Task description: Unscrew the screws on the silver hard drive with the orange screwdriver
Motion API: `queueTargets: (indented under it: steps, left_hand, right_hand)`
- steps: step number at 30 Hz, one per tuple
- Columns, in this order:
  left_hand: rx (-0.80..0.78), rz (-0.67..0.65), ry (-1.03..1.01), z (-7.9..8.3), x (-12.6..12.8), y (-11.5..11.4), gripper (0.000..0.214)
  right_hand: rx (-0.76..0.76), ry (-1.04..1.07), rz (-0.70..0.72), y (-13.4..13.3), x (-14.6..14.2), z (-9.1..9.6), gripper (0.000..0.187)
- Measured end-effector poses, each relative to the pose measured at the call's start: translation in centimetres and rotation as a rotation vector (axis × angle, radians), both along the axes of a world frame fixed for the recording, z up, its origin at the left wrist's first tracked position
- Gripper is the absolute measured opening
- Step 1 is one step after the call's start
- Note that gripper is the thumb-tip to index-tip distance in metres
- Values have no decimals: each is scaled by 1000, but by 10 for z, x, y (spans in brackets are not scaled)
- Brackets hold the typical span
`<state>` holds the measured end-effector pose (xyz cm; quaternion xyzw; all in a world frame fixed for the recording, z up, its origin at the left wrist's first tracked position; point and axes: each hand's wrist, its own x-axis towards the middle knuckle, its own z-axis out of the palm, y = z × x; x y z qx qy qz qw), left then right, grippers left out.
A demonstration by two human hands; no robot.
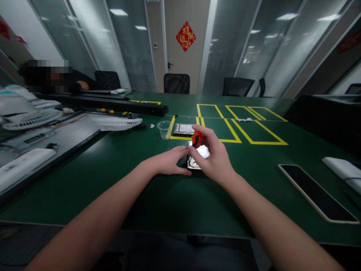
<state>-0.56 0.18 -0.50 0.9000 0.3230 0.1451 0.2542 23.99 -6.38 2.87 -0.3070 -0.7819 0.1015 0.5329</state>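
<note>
A hard drive [193,163] with a shiny metal top lies on the green table in front of me. My left hand [172,160] grips its left side, fingers at the far corner and thumb at the near one. Above the drive, my right hand [216,156] is closed around the orange and black handle of a screwdriver [197,139]. The handle stands roughly upright over the drive's far part; its tip is hidden. Just behind lies a second hard drive [184,128] with a white label, near a clear plastic cup [164,130].
Yellow tape rectangles [265,143] mark the table. A phone [316,192] and a white device [342,171] lie at right. Fan parts [117,122], a large panel [67,139] and long black bars [121,104] crowd the left. A person [50,77] sits at far left.
</note>
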Motion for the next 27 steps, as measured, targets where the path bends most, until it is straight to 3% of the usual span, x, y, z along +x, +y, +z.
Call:
queueTargets:
  steps: [7,14,27]
  left_hand:
    - [-21,13,8,2,1,0,98]
    - [-46,34,15,3,1,-2,101]
    - [-19,13,14,-2,1,2,103]
  right_hand:
    - [-1,23,21,1,-1,-4,69]
    - [5,16,39,4,1,-5,62]
    - [-64,24,69,6,1,-12,70]
